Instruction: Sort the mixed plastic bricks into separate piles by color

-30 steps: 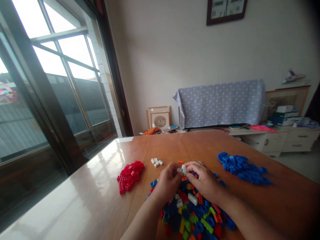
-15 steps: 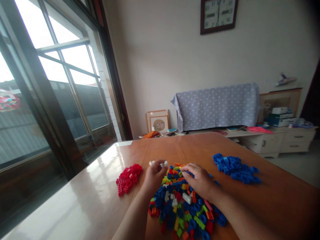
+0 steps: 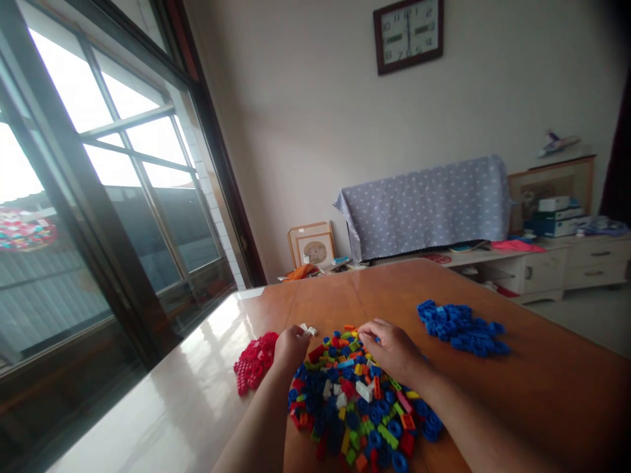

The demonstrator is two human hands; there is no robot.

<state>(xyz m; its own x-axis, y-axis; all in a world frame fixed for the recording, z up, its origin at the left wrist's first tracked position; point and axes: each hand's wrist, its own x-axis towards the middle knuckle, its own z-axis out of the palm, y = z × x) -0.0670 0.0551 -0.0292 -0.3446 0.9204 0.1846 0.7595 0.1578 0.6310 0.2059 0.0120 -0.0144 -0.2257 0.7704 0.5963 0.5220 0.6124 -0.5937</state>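
Note:
A heap of mixed coloured bricks (image 3: 355, 410) lies on the wooden table (image 3: 517, 394) in front of me. My left hand (image 3: 290, 346) is curled at the heap's far left edge. Its fingertips are by a few small white bricks (image 3: 309, 329), and whatever they hold is hidden. My right hand (image 3: 390, 350) rests on the far top of the heap. Its fingers are bent and pinched down among the bricks, so what they grip cannot be made out. A pile of red bricks (image 3: 252, 360) sits left of my left hand. To the right lies a pile of blue bricks (image 3: 461, 326).
The table's pale glossy left part (image 3: 187, 394) runs along a large window (image 3: 98, 197). Beyond the table stand a cloth-covered piece of furniture (image 3: 424, 207), a low white cabinet (image 3: 566, 263) with boxes, and framed pictures (image 3: 311, 244) on the floor. A clock (image 3: 408, 33) hangs on the wall.
Both hands held a white piece together above the heap. My left hand then moved left to the white bricks, and my right hand came down onto the heap. The view tilted upward and rolled.

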